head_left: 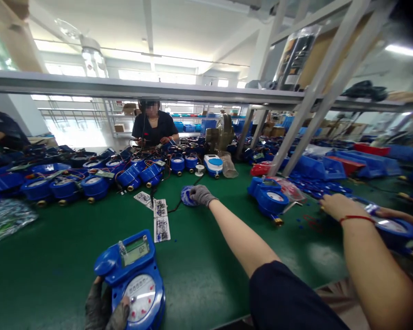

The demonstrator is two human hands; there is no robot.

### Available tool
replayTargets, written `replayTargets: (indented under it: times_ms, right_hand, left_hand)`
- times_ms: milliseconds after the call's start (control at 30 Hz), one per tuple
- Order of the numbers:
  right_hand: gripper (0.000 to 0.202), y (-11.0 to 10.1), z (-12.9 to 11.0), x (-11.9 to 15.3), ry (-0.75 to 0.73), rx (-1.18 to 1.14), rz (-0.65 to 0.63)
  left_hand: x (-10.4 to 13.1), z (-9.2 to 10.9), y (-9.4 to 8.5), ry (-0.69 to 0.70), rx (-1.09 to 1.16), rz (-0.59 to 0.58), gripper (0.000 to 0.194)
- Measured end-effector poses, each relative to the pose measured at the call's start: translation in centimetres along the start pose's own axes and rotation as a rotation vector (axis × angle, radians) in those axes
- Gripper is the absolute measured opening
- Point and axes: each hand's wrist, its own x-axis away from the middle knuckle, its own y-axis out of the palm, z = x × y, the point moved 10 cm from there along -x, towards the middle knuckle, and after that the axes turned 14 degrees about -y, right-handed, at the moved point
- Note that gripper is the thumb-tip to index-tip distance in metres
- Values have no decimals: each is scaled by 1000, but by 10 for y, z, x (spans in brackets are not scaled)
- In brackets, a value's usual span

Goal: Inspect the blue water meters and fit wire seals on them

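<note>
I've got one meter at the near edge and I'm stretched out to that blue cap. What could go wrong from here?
1. The blue plastic water meter with a grey display sits at the table's near edge, gripped only low down by the left hand; it might tip off.
2. The right hand on the round blue cap could snag the thin black wire.
3. A co-worker's bare forearm reaches alongside; elbows may collide.
</note>
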Motion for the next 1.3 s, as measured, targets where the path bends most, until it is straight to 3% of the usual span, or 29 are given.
replayTargets:
  times_ms: [133, 367, 500, 633, 767, 933, 1033, 1133, 1300]
  right_hand:
    - [26, 0, -3, 20, -26, -44, 44]
    - [14, 41, -39, 59, -147, -54, -23]
    - [14, 43, -43, 65, -148, -61, -17]
    - [15, 28, -29, 67, -128, -121, 59]
    - [17, 14, 4, 82, -61, -188, 188]
    - [37, 32, 33, 117, 72, -248, 360]
    - [45, 55, 19, 123, 54, -279, 412]
    - [44, 65, -8, 111, -32, -315, 430]
    - [40, 48, -51, 91, -159, -297, 469]
  left_hand:
    - [3, -5, -3, -37, 78, 28, 91]
    - [-4, -6, -1, 19, 115, -15, 83]
    - [2, -7, -1, 27, 119, -23, 87]
    - [8, -5, 0, 31, 113, -24, 87]
    - [7, -3, 0, 37, 102, -12, 88]
    - [7, 0, 2, 60, 98, -10, 86]
    - [9, 1, 2, 63, 90, -11, 88]
    - [9, 0, 1, 39, 81, -6, 91]
    - [9, -2, 0, -3, 105, 2, 93]
